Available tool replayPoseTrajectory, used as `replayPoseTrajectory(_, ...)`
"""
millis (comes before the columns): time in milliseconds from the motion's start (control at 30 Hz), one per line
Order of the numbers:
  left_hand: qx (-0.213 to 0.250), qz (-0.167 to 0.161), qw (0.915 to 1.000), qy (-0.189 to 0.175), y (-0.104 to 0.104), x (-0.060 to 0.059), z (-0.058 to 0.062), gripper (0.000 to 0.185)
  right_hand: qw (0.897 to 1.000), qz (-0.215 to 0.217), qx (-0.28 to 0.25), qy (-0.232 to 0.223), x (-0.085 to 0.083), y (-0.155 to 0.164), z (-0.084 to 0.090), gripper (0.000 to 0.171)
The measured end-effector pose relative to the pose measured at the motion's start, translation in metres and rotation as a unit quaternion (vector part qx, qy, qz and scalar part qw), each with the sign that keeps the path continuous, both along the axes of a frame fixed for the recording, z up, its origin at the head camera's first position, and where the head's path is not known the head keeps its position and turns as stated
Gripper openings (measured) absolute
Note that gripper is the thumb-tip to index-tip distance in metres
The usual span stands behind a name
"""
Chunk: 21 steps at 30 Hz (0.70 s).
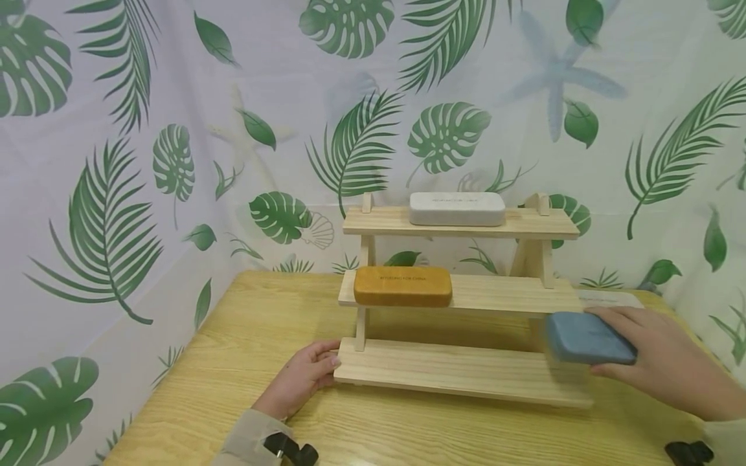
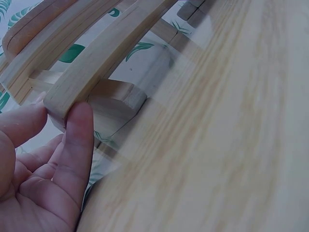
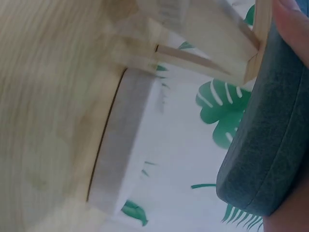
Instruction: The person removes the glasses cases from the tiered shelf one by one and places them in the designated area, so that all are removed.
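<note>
- Here, one wooden rack (image 1: 466, 372) with three stepped shelves stands on a wooden table (image 1: 245, 362), in front of a white curtain (image 1: 116, 162) printed with green leaves.
- Three cases are in view, one of each colour: white, tan and blue.
- The white case (image 1: 457, 208) lies on the top shelf, about its middle; a faint line of print runs across its front, too small to read.
- The tan case (image 1: 403, 285) lies at the left end of the middle shelf; it also carries one line of dark print, not legible.
- The blue case (image 1: 588, 346) is in the right hand (image 1: 670, 369), at the right end of the rack, level with the gap between the middle and bottom shelves. It is blurred; whether it touches the rack I cannot tell.
- The right hand grips the blue case from the right, fingers curled round its far and near edges; the right wrist view shows a finger lying on the case's grey-blue felt-like side (image 3: 270, 145).
- The left hand (image 1: 303, 378) rests on the table and pinches the left end of the bottom shelf, thumb and a finger (image 2: 77, 145) pressed against the board's corner.
- One sheet of paper (image 1: 609, 299) lies on the table behind the right hand.
- A black strap fitting shows at each wrist.
</note>
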<state>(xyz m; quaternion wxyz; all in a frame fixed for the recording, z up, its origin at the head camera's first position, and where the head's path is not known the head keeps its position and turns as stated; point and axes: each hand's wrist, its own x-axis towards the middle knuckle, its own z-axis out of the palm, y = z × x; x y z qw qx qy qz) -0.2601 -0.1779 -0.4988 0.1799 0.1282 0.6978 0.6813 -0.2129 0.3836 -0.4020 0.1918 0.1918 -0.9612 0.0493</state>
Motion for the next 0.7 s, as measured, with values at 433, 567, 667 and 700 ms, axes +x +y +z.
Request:
replayPoseTrajectory(433, 0.000, -0.004, 1.0000, 0.002, 0.000, -0.001, 0.000, 0.060, 1.000, -0.010, 0.011, 0.001, -0.002, 0.035, -0.021, 0.096)
replayPoseTrajectory(567, -0.005, -0.002, 1.0000, 0.004, -0.001, -0.001, -0.001, 0.059, 1.000, -0.013, 0.015, 0.006, -0.004, 0.046, -0.032, 0.097)
replayPoseTrajectory(667, -0.004, 0.000, 1.0000, 0.001, -0.001, -0.001, 0.000, 0.059, 1.000, -0.020, 0.022, 0.000, -0.006, 0.053, -0.040, 0.097)
replayPoseTrajectory(700, -0.003, 0.001, 1.0000, 0.000, -0.001, -0.001, 0.000, 0.059, 0.999, -0.026, 0.025, -0.008, -0.007, 0.054, -0.043, 0.098)
